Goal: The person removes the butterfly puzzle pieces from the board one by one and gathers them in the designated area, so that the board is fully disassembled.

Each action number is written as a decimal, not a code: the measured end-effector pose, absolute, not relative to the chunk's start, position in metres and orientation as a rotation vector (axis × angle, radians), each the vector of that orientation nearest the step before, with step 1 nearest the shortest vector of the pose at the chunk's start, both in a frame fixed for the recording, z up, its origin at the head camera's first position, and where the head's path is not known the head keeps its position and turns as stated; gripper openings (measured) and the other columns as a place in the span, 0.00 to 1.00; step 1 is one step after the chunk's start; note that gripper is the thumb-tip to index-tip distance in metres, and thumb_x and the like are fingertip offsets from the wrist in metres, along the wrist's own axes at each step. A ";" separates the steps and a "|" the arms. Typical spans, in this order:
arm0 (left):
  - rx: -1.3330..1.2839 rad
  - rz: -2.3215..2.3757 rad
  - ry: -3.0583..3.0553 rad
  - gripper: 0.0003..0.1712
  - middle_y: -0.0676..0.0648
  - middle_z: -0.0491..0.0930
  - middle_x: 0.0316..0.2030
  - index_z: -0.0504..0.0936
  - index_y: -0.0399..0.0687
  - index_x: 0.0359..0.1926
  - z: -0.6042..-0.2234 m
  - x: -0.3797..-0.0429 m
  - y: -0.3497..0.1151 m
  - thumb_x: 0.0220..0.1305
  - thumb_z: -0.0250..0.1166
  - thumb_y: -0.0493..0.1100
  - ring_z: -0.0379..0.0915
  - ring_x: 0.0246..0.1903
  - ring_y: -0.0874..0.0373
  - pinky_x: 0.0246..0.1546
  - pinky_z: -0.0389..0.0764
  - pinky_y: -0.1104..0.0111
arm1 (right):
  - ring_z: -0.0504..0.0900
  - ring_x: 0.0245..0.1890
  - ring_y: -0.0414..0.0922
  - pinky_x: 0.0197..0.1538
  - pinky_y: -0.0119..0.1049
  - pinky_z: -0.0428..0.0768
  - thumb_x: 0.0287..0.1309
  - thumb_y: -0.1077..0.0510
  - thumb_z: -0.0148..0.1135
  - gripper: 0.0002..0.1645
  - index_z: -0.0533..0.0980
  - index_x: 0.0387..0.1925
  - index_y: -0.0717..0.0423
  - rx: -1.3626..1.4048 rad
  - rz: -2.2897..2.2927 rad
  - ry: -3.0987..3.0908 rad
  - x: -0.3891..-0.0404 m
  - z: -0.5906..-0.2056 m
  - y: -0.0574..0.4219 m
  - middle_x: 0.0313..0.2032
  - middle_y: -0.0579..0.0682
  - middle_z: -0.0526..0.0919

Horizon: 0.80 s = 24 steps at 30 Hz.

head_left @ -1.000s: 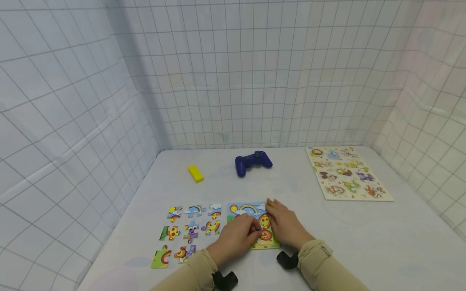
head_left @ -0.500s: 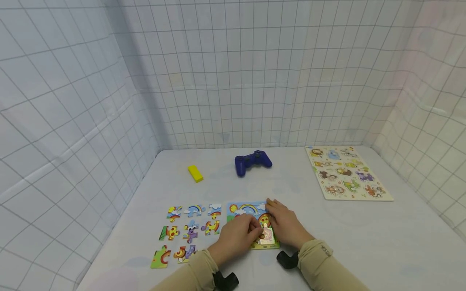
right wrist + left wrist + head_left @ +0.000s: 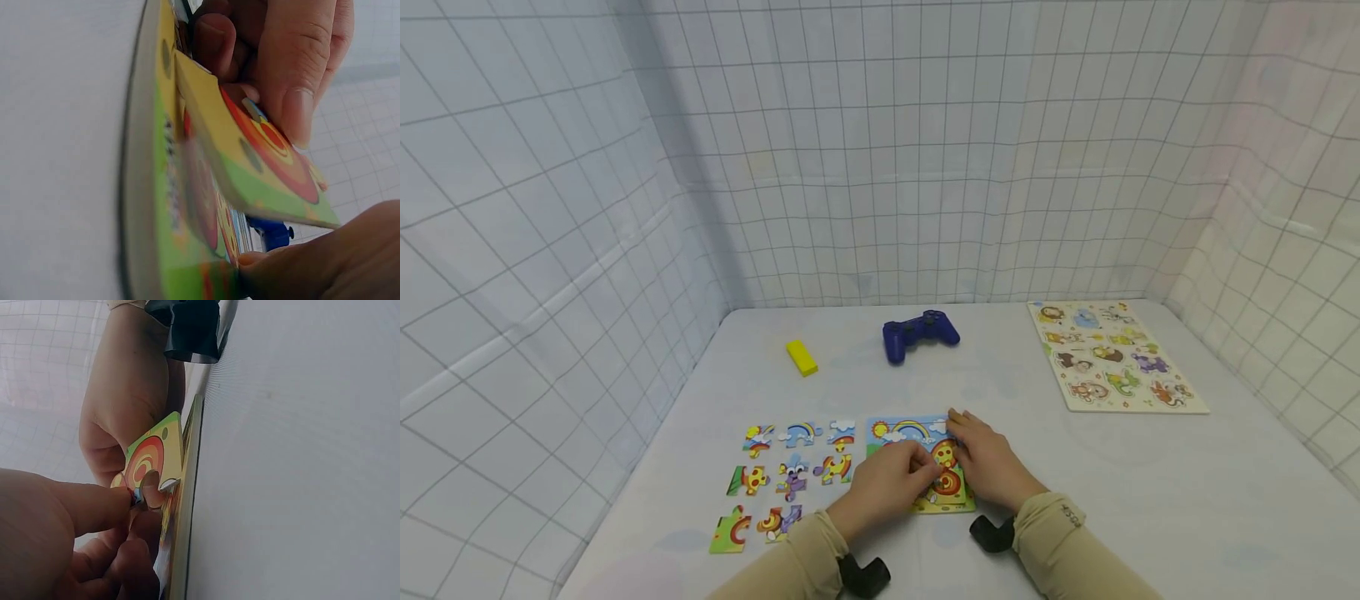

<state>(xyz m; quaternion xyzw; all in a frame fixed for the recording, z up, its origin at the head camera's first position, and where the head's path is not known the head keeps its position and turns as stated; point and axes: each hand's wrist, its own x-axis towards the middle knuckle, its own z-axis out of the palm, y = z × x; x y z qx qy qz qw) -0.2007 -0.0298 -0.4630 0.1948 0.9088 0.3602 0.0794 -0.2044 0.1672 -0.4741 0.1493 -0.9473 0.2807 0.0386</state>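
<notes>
My left hand [image 3: 891, 482] pinches a jigsaw piece [image 3: 149, 456] with a red and orange spiral on yellow and green. In the right wrist view the piece [image 3: 265, 156] stands tilted, its outer edge raised off the picture puzzle board [image 3: 147, 206]. The board [image 3: 910, 427] shows a sun, a rainbow and a yellow spotted animal, and the left hand hides part of it. My right hand [image 3: 992, 464] rests along the board's right edge, fingers extended toward its far corner.
Several loose jigsaw pieces [image 3: 793, 479] lie in rows left of the board. Farther back are a yellow block [image 3: 802, 357] and a blue game controller [image 3: 921, 334]. An animal picture board [image 3: 1112, 358] lies at the back right. Gridded cloth walls [image 3: 925, 167] surround the white table [image 3: 1150, 500].
The spiral piece tips up from the board: glare whitened it half a second ago, and now its colours show again at a tilt. Both hands stay in nearly the same place.
</notes>
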 end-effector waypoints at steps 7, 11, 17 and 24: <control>0.620 1.197 2.647 0.10 0.62 0.79 0.26 0.81 0.59 0.36 -0.463 -0.201 -0.033 0.70 0.67 0.56 0.73 0.24 0.66 0.25 0.72 0.70 | 0.62 0.76 0.61 0.73 0.63 0.62 0.72 0.65 0.58 0.25 0.72 0.68 0.67 0.456 0.872 -2.905 -0.205 -0.475 0.168 0.73 0.61 0.69; 0.654 1.246 2.621 0.09 0.61 0.80 0.28 0.81 0.58 0.37 -0.460 -0.200 -0.037 0.70 0.67 0.56 0.74 0.25 0.66 0.26 0.73 0.70 | 0.63 0.76 0.62 0.72 0.64 0.63 0.72 0.65 0.58 0.25 0.72 0.68 0.66 0.470 0.860 -2.903 -0.205 -0.476 0.168 0.72 0.61 0.70; 0.653 1.292 2.669 0.10 0.60 0.80 0.30 0.81 0.58 0.38 -0.446 -0.198 -0.057 0.71 0.66 0.56 0.74 0.25 0.65 0.25 0.73 0.70 | 0.62 0.76 0.62 0.72 0.63 0.62 0.72 0.65 0.58 0.25 0.72 0.68 0.66 0.464 0.859 -2.914 -0.205 -0.474 0.167 0.73 0.62 0.69; 0.533 1.338 2.701 0.12 0.55 0.81 0.31 0.80 0.52 0.38 -0.421 -0.186 -0.113 0.71 0.67 0.54 0.73 0.27 0.61 0.25 0.72 0.69 | 0.61 0.76 0.62 0.72 0.64 0.63 0.73 0.64 0.56 0.25 0.71 0.69 0.65 0.462 0.803 -2.962 -0.204 -0.473 0.167 0.74 0.62 0.67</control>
